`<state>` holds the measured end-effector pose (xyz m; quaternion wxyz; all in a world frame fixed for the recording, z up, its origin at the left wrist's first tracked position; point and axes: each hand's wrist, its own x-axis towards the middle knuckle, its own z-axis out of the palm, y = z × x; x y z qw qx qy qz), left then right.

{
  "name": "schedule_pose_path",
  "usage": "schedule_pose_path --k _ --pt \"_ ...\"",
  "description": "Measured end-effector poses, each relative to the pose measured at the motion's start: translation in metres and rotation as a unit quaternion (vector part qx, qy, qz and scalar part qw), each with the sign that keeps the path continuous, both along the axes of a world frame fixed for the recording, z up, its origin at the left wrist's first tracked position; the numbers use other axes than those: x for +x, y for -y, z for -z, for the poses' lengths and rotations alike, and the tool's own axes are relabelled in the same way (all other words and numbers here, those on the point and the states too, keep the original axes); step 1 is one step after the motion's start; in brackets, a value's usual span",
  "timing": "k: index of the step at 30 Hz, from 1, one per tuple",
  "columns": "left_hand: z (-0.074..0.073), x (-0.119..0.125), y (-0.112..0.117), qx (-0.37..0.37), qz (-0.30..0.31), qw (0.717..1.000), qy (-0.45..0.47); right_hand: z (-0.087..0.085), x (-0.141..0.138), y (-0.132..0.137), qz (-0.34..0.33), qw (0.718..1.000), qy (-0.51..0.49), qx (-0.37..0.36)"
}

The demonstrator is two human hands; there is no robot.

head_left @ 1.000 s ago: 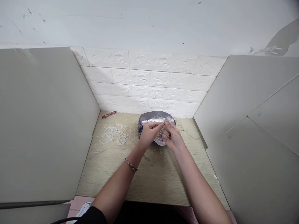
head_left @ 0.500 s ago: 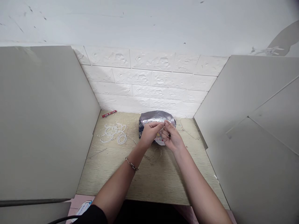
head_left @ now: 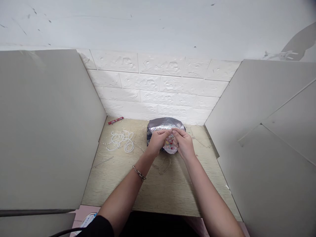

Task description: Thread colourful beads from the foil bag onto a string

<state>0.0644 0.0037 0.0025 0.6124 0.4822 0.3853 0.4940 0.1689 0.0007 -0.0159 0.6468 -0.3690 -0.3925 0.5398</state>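
Above an open silvery bag [head_left: 166, 123], my left hand [head_left: 158, 140] and my right hand [head_left: 184, 142] meet at their fingertips. Both are closed in a pinch. Whatever sits between the fingers is too small to make out. Small coloured beads [head_left: 171, 143] in red, yellow and pink show in the bag below the hands. A gold chain bracelet [head_left: 139, 172] circles my left wrist. Just in front of the bag, a thin beaded strand [head_left: 161, 166] lies on the table, partly hidden by my left arm.
White bead strings [head_left: 121, 141] lie coiled at the table's left. Behind them is a small red packet [head_left: 116, 120]. A fine chain [head_left: 198, 137] lies right of the bag. Grey panels [head_left: 49, 131] flank the wooden table [head_left: 163, 194], with a white brick-patterned wall [head_left: 150, 79] behind.
My right hand has turned so its back faces up more, and its fingertips now meet those of my left hand. More beads show between the hands. The left hand is nearly still.
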Motion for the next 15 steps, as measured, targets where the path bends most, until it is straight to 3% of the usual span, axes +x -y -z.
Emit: schedule_pose_path --k 6,15 --pt "0.0031 -0.0019 -0.0026 0.000 0.017 1.000 -0.009 0.0004 0.0038 0.0000 0.028 0.996 0.082 0.012" --pt "0.0023 -0.0024 -0.0021 -0.008 0.055 0.998 0.014 0.0003 -0.0012 0.0008 0.001 1.000 0.009 0.001"
